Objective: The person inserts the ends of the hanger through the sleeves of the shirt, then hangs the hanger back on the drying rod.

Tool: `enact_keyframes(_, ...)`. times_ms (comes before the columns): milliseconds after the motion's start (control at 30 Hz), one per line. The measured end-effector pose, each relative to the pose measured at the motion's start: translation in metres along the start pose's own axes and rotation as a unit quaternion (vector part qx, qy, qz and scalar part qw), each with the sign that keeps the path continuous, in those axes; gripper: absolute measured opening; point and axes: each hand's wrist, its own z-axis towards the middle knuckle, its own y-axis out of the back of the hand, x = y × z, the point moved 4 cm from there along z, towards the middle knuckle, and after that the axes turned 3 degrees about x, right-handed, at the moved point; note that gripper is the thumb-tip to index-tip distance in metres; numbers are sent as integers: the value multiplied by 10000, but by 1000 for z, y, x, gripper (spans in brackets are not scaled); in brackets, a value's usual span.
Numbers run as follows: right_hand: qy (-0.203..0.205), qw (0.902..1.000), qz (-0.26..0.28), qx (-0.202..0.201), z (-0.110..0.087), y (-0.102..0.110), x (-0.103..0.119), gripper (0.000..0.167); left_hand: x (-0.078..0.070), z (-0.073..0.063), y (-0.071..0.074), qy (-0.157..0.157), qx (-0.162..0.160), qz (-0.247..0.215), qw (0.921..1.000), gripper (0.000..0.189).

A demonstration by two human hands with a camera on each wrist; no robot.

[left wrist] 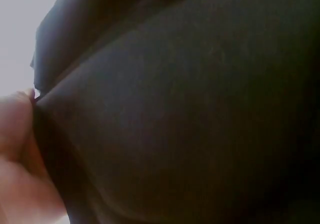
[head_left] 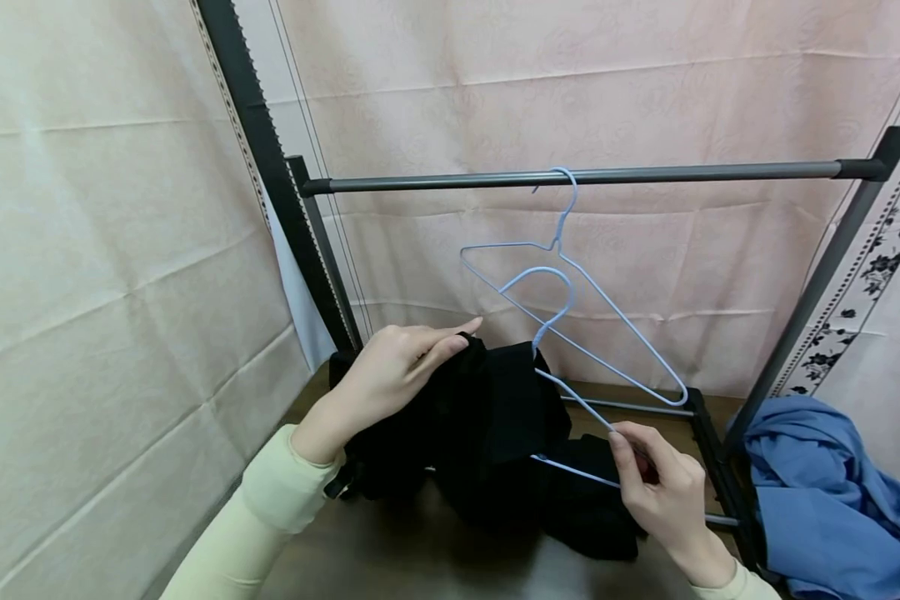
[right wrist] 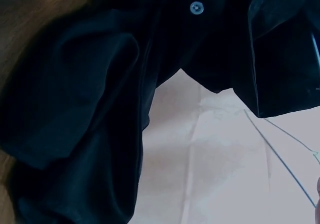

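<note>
A black buttoned shirt (head_left: 487, 425) hangs bunched between my hands, its button (right wrist: 197, 8) and collar showing in the right wrist view. My left hand (head_left: 393, 367) pinches the shirt's upper edge between thumb and fingers; in the left wrist view, dark cloth (left wrist: 165, 103) stretches away from the fingertips. A light blue hanger (head_left: 574, 399) is partly inside the shirt, its hook rising out beside the collar. With thumb and fingers, my right hand (head_left: 663, 492) holds the right end of this hanger. The shirt hides the hanger's left part.
A second light blue hanger (head_left: 561, 222) hangs bare from the rack's dark rail (head_left: 720, 172), behind the first one's hook. Blue cloth (head_left: 825, 508) is heaped beside the rack's right side. Pale curtains (head_left: 420, 100) enclose the back and sides.
</note>
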Motion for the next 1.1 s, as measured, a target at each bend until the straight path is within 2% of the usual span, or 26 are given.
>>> enact_keyframes(133,100,9999,-23,-38,2,-4,4,42,-4,4,-10,14,101,-44,9999,50)
enact_keyframes(267,89,9999,-45,-108,3,-6,6,43,-8,5,-14,-30,173,132,9998,37)
enact_keyframes(467,95,9999,25,-107,6,-7,10,42,-10,2,-18,106,252,185,9995,44)
enact_keyframes(567,-60,9992,393,64,7,-8,13,38,-9,0,-20,-28,95,212,9997,42)
enact_keyframes(700,-275,9951,897,311,7,-8,16,26,-7,-3,-20,-396,-253,353,9983,45)
enact_keyframes(833,-525,9906,1088,635,3,-7,8,5,-4,-7,-21,-636,-463,303,9964,48)
enact_keyframes(900,-784,9849,1244,913,-1,-7,1,13,-2,-10,-22,-714,-538,309,9955,47)
enact_keyframes(967,-1245,9742,1423,1231,-5,-5,-8,23,-1,-12,-22,-736,-590,330,9950,47)
enact_keyframes(1033,-1834,9578,1630,1495,-9,-3,-18,26,3,-14,-21,-687,-642,318,9951,47)
enact_keyframes(1100,-2522,9364,1809,1639,-13,-2,-28,25,6,-16,-19,-602,-701,297,9953,47)
